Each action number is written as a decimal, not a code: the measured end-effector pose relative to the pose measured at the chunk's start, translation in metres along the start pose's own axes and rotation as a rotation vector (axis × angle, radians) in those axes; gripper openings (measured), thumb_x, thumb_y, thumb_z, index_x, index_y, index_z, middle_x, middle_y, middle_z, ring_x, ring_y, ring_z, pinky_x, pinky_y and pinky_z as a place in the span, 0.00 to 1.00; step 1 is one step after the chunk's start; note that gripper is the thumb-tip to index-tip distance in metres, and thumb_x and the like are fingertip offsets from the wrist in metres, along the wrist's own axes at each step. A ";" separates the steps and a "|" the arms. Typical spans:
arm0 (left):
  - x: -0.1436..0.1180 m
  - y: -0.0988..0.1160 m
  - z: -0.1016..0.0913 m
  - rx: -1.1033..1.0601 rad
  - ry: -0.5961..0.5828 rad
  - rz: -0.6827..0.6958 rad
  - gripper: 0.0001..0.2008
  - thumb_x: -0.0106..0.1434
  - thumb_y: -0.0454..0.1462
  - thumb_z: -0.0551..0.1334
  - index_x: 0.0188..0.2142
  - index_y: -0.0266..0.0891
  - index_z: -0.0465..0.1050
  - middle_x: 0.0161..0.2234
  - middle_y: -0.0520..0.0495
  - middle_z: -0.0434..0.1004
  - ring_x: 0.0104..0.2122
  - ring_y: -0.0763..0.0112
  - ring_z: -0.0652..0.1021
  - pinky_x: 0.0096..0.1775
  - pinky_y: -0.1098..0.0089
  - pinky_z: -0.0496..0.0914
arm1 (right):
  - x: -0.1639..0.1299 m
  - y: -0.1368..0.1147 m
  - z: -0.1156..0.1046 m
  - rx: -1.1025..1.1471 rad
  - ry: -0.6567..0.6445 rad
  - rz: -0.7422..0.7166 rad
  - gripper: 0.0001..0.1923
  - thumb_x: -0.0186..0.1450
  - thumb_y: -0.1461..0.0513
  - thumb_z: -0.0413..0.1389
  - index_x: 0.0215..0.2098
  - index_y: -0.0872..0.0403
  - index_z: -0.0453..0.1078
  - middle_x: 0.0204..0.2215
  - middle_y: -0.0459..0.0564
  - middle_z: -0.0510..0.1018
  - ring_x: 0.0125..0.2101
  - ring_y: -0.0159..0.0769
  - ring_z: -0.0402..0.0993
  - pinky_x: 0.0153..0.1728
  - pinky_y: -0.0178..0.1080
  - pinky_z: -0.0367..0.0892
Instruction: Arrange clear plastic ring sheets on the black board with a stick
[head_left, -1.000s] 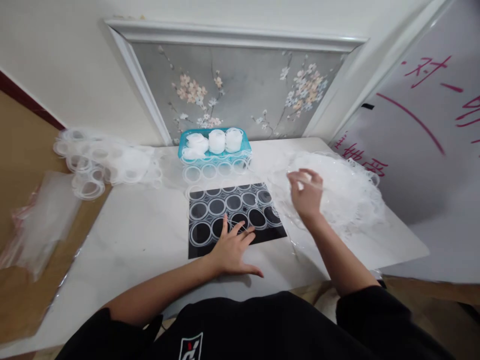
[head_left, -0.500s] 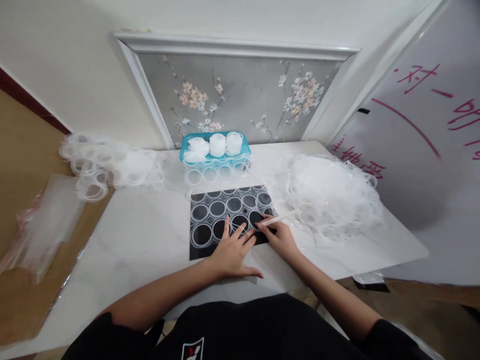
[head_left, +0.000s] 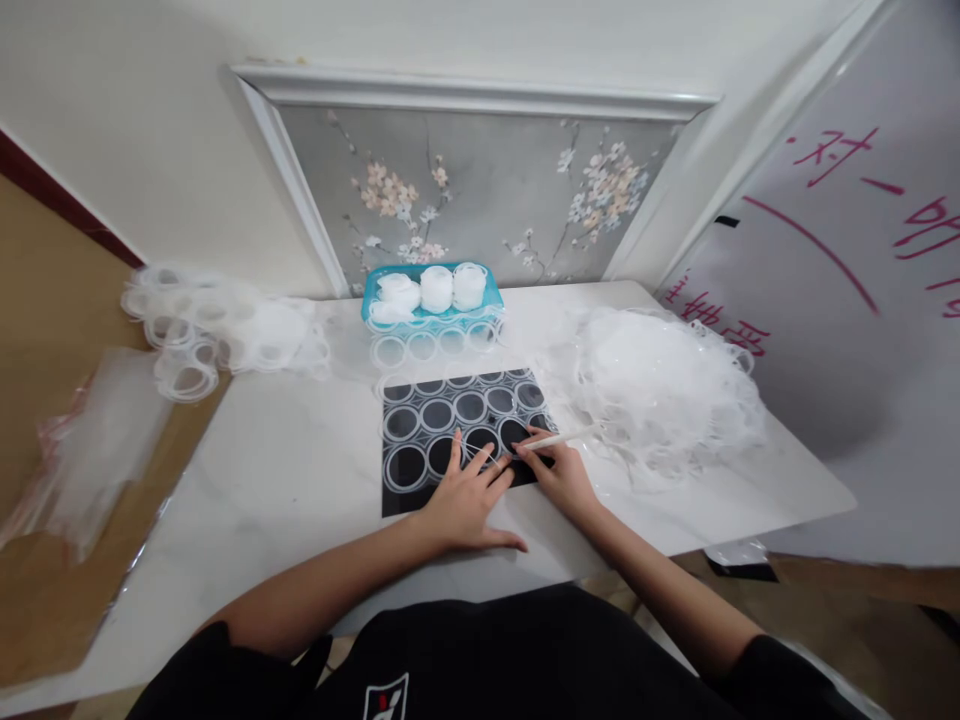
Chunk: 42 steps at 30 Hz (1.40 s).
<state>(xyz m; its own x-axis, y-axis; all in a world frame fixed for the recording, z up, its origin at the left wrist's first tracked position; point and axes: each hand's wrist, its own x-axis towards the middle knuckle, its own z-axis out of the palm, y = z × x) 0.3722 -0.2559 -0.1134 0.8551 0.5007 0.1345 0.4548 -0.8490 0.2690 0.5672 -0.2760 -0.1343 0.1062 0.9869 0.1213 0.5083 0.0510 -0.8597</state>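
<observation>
On the white table lies a black mat [head_left: 399,503], and over it a clear plastic sheet with rows of white rings [head_left: 437,414]. My left hand [head_left: 466,500] rests on the sheet's near rows with fingers spread and thumb out to the right. A thin white line crosses near its fingertips; I cannot tell what it is. Between the pinched fingers of my right hand [head_left: 561,478] is a slim white stick [head_left: 571,436], its rear end pointing right. The stick's tip is hidden by the fingers, close to a ring in the nearest row.
A large heap of clear ring-patterned plastic [head_left: 660,390] lies to the right. Behind the mat stands a blue tray [head_left: 370,300] with stacks of white rings [head_left: 436,289]. More ringed plastic [head_left: 247,330] piles up at the left, beside plastic bags [head_left: 112,440] on a brown surface.
Both hands stay almost where they were, with the stick still in the right one. The whole view has shifted very slightly.
</observation>
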 end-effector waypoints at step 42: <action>0.012 0.019 -0.075 -1.400 0.616 -0.288 0.09 0.66 0.33 0.53 0.42 0.44 0.50 0.43 0.47 0.74 0.37 0.69 0.77 0.35 0.68 0.70 | 0.032 -0.093 -0.035 1.029 -0.171 0.271 0.10 0.55 0.56 0.63 0.31 0.52 0.70 0.28 0.44 0.78 0.36 0.35 0.77 0.44 0.41 0.70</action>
<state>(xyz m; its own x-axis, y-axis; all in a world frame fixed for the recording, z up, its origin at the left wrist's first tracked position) 0.3726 -0.2538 -0.0354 0.3928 0.9006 0.1860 -0.3073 -0.0621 0.9496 0.5533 -0.2540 -0.0335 -0.0546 0.9888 -0.1387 -0.4851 -0.1477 -0.8619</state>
